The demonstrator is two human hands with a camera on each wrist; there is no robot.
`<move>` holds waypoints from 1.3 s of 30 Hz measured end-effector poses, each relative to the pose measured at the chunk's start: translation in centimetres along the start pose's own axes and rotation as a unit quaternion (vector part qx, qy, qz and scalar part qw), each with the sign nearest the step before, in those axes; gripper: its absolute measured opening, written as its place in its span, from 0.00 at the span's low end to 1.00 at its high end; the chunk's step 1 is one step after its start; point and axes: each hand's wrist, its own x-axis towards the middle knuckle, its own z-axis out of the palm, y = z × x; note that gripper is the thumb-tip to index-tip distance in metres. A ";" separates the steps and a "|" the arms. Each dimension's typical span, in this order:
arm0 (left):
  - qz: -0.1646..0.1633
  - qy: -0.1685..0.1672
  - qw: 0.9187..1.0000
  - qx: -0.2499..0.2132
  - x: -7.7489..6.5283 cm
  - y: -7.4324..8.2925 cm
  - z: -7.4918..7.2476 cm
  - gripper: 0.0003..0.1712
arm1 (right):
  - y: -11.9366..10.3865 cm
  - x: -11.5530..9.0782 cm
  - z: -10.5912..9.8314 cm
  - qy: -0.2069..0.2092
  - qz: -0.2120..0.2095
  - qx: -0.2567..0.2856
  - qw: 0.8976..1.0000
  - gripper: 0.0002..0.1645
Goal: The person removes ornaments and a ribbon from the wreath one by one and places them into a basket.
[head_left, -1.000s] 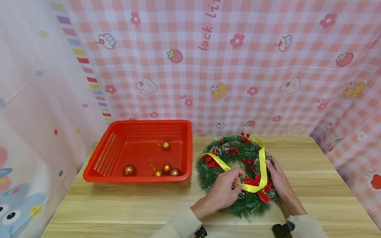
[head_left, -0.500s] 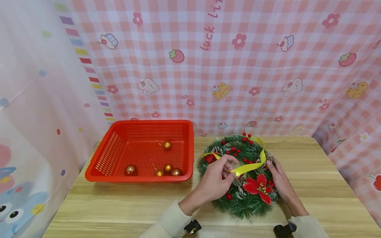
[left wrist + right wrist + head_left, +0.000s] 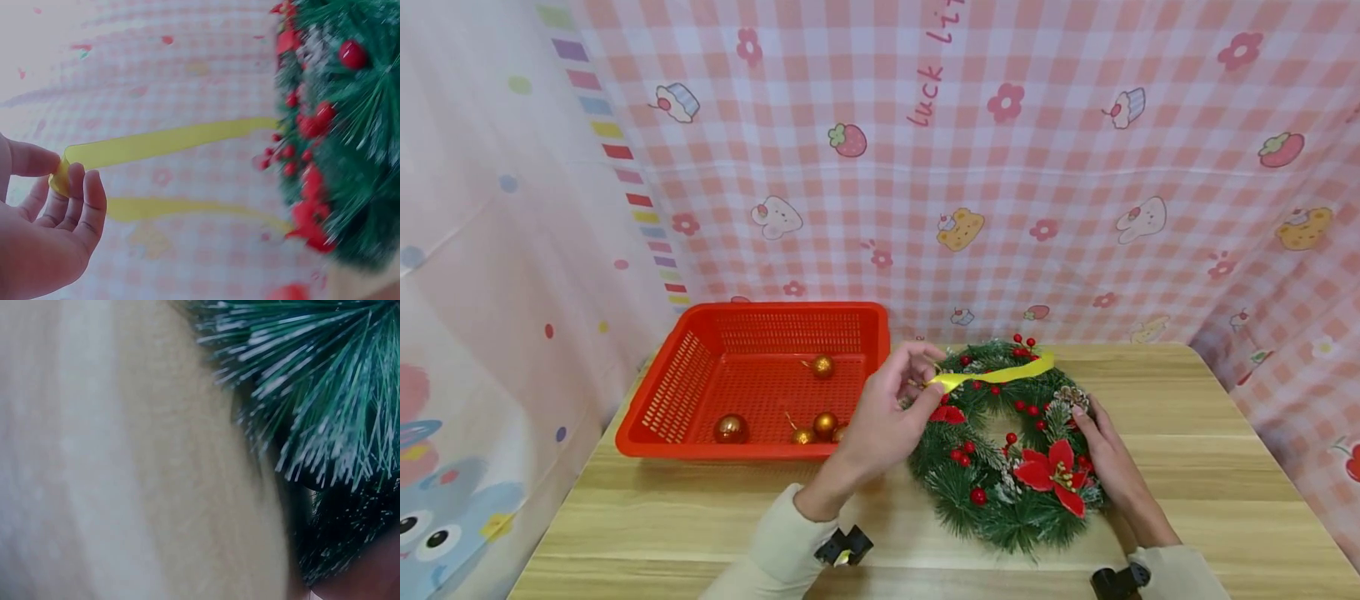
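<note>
A green Christmas wreath (image 3: 1015,521) lies on the table, decorated with red berries, pine cones and a red poinsettia (image 3: 1052,473). My left hand (image 3: 880,421) pinches a yellow ribbon (image 3: 1000,375) between thumb and fingers, at the wreath's left side. In the left wrist view the ribbon (image 3: 162,142) runs as a long loop from the fingertips back to the wreath (image 3: 369,156). My right hand (image 3: 1112,467) grips the wreath's right edge, thumb on top; its other fingers are partly hidden. Pine needles (image 3: 325,406) fill the right of the right wrist view.
A red plastic basket (image 3: 752,452) stands left of the wreath, close behind my left hand. Several gold balls (image 3: 730,429) lie in it. The wooden table (image 3: 1210,450) reaches back to a pink checked curtain (image 3: 880,192).
My left hand has moved left and away from me, drawing the ribbon from over the poinsettia across to the wreath's far left. My right hand has stayed on the wreath.
</note>
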 end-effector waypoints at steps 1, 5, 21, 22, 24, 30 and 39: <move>0.002 0.009 1.000 -0.007 0.0 0.2 -0.5 0.17 | 0.0 0.0 0.0 -0.001 0.000 0.000 1.000 0.51; 0.022 0.049 0.998 -0.035 0.0 1.1 -2.6 0.18 | 0.1 -0.2 0.2 -0.004 0.006 0.001 1.000 0.51; 0.071 0.174 0.975 -0.117 -1.1 3.2 -8.8 0.15 | 0.7 -0.3 0.5 -0.018 0.029 -0.006 0.999 0.51; 0.074 0.183 0.973 -0.119 -1.2 3.3 -9.2 0.14 | 0.8 -0.3 0.5 -0.018 0.028 -0.007 0.999 0.51; 0.080 0.204 0.968 -0.119 -1.2 3.6 -9.8 0.13 | 0.9 -0.3 0.5 -0.017 0.027 -0.008 0.999 0.51; 0.098 0.261 0.953 -0.120 -1.5 4.3 -12.1 0.09 | 0.9 -0.2 0.3 -0.021 0.024 -0.012 0.999 0.50; 0.107 0.328 0.931 -0.120 -1.8 4.0 -15.9 0.08 | 0.5 0.2 -0.4 -0.023 0.021 -0.019 0.999 0.49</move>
